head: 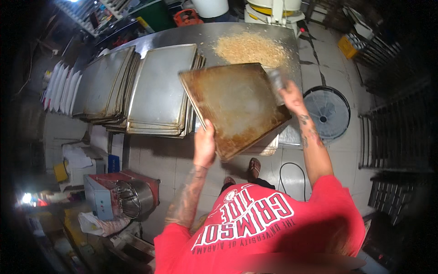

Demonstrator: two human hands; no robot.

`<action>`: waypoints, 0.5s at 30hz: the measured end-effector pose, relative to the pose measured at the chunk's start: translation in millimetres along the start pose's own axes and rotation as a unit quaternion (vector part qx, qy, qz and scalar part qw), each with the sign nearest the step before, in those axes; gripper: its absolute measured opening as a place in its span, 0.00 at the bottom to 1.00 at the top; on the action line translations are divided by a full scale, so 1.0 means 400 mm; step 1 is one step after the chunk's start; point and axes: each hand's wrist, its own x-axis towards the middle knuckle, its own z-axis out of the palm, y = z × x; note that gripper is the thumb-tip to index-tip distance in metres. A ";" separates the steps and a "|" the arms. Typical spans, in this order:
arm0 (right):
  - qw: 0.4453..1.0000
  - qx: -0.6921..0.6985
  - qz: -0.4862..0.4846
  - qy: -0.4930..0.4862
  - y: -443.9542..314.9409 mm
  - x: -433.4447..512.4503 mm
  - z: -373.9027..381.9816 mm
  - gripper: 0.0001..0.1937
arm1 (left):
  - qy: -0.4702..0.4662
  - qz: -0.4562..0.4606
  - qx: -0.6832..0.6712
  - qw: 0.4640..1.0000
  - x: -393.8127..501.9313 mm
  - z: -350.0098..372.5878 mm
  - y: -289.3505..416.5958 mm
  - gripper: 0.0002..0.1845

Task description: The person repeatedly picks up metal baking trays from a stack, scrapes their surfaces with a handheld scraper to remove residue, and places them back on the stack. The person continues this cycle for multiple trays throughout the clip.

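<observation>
My left hand (205,144) grips the near left edge of a browned metal baking tray (236,102), which is tilted above the steel table. At the tray's right edge, my right hand (292,96) is closed around a blurred, flat greyish tool (278,82), perhaps a scraper; its exact kind cannot be told. Beneath the held tray, part of another stack of trays (268,145) shows. Two more stacks stand to the left, a middle one (162,89) and a far left one (104,84). Pale crumbs or flakes (251,49) lie heaped on the table beyond the held tray.
The steel worktable (164,38) spans the area before me. A round floor fan (326,113) stands right of it, near a cable (292,164) on the tiles. Behind me to the left is a red mixer with a metal bowl (137,198). Dark racks (386,144) line the right.
</observation>
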 end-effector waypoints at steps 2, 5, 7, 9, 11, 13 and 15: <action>0.984 0.138 0.054 0.094 0.008 0.018 -0.061 0.29 | -0.002 0.129 0.126 0.984 0.021 -0.065 0.144 0.25; 0.958 0.236 0.049 0.154 -0.040 0.023 -0.138 0.29 | -0.033 0.159 0.063 0.985 0.021 -0.129 0.355 0.19; 0.958 0.251 0.047 0.133 -0.078 0.008 -0.154 0.26 | -0.034 0.220 0.093 0.971 0.010 -0.193 0.471 0.19; 0.958 0.262 0.044 0.110 -0.102 -0.015 -0.140 0.25 | -0.005 0.284 0.143 0.948 0.009 -0.266 0.557 0.18; 0.962 0.250 0.078 0.081 -0.109 -0.042 -0.107 0.25 | -0.013 0.398 0.121 0.909 0.020 -0.329 0.584 0.21; 0.960 0.261 0.080 0.058 -0.107 -0.069 -0.067 0.24 | -0.054 0.473 0.266 0.838 0.054 -0.431 0.601 0.22; 0.965 0.244 0.072 0.070 -0.114 -0.094 -0.023 0.24 | -0.093 0.527 0.442 0.720 0.101 -0.559 0.589 0.21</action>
